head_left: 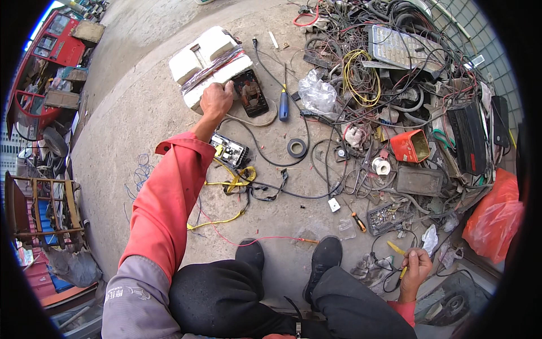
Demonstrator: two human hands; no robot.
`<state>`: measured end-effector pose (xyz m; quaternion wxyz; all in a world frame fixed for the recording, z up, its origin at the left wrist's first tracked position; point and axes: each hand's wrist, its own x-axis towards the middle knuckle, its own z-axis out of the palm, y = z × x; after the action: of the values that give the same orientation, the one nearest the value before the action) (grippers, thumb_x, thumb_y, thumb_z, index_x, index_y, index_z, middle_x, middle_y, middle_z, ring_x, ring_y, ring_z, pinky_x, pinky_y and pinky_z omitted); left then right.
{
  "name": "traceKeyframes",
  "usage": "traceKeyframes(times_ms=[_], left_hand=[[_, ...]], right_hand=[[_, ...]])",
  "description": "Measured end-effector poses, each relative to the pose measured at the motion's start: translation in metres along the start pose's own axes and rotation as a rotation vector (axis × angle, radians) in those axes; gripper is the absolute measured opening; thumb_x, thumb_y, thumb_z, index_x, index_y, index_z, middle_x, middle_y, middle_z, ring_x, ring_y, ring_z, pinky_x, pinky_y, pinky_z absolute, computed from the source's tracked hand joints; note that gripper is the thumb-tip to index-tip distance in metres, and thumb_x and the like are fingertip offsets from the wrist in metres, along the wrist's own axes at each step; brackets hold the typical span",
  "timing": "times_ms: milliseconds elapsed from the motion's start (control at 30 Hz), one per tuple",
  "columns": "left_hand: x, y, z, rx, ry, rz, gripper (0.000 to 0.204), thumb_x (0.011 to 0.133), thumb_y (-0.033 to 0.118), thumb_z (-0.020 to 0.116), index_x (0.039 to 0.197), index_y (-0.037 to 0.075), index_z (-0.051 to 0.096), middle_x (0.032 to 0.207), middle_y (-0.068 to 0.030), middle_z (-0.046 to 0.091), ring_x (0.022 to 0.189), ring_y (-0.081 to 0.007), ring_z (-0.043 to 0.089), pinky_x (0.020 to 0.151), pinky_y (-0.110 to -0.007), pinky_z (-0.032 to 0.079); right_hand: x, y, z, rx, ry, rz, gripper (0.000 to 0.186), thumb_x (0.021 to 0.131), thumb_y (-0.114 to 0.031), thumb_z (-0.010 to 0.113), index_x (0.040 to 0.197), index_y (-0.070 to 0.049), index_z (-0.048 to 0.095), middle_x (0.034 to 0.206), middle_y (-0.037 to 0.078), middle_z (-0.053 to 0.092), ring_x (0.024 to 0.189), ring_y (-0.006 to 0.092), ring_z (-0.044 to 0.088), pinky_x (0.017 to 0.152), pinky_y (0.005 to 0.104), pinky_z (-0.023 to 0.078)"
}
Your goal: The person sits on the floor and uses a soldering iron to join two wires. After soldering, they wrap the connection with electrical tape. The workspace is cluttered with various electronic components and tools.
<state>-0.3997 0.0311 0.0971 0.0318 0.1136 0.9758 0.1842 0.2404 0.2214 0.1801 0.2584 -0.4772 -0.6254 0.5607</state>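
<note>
On the concrete ground, left hand (216, 100) grips the white foam block (210, 62); right hand (416, 265) pinches an upright yellow-handled tool (397, 250).

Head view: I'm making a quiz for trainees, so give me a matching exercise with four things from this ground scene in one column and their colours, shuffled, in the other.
Things:
1. Screwdriver handle
2. Tape roll
3. Foam block under the left hand
4. Small box beside the wire pile

Colours:
A. White
B. Orange-red
C. Blue
D. Black

Pairs: 1-C, 2-D, 3-A, 4-B
</note>
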Motion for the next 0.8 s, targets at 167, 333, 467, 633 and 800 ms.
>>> traceKeyframes(times_ms=[167, 333, 467, 633, 800], left_hand=[[-0.0025, 0.0001, -0.0034, -0.012, -0.002, 0.001, 0.048, 0.092, 0.046, 0.060, 0.091, 0.001, 0.074, 0.090, -0.0264, 0.070, 0.088, -0.0425, 0.068, 0.079, -0.048, 0.052], [-0.0045, 0.0000, -0.0056, -0.014, -0.012, -0.003, 0.046, 0.092, 0.045, 0.060, 0.091, 0.001, 0.074, 0.089, -0.0262, 0.070, 0.088, -0.0422, 0.068, 0.079, -0.048, 0.052], [-0.0043, -0.0036, -0.0048, 0.002, -0.018, 0.004, 0.045, 0.091, 0.043, 0.061, 0.090, 0.001, 0.074, 0.089, -0.0261, 0.070, 0.088, -0.0419, 0.068, 0.079, -0.048, 0.052], [-0.0068, -0.0043, -0.0031, 0.011, -0.009, 0.022, 0.044, 0.091, 0.042, 0.062, 0.089, 0.000, 0.074, 0.088, -0.0259, 0.070, 0.088, -0.0417, 0.068, 0.079, -0.049, 0.052], [-0.0047, -0.0084, 0.0025, 0.027, -0.001, 0.028, 0.043, 0.091, 0.042, 0.062, 0.089, 0.001, 0.073, 0.088, -0.0257, 0.070, 0.088, -0.0420, 0.068, 0.079, -0.049, 0.052]], right_hand=[[-0.0004, -0.0037, 0.0041, 0.005, 0.002, 0.014, 0.017, 0.093, -0.011, 0.060, 0.081, 0.000, 0.056, 0.077, 0.008, 0.060, 0.056, 0.0077, 0.049, 0.051, 0.0223, 0.040], [-0.0003, -0.0032, 0.0059, 0.033, -0.020, 0.011, 0.017, 0.093, -0.011, 0.059, 0.081, 0.000, 0.055, 0.077, 0.008, 0.059, 0.057, 0.0081, 0.049, 0.051, 0.0230, 0.040], [-0.0008, -0.0028, 0.0071, 0.037, -0.022, 0.014, 0.017, 0.093, -0.010, 0.060, 0.081, 0.000, 0.055, 0.077, 0.008, 0.059, 0.057, 0.0086, 0.049, 0.051, 0.0231, 0.040], [-0.0010, -0.0030, 0.0085, 0.033, -0.025, 0.015, 0.017, 0.094, -0.010, 0.060, 0.081, 0.000, 0.055, 0.076, 0.008, 0.059, 0.056, 0.0086, 0.049, 0.051, 0.0231, 0.040], [-0.0017, -0.0021, 0.0095, 0.038, -0.018, 0.019, 0.017, 0.094, -0.010, 0.059, 0.081, -0.001, 0.055, 0.076, 0.008, 0.059, 0.056, 0.0087, 0.049, 0.050, 0.0230, 0.040]])
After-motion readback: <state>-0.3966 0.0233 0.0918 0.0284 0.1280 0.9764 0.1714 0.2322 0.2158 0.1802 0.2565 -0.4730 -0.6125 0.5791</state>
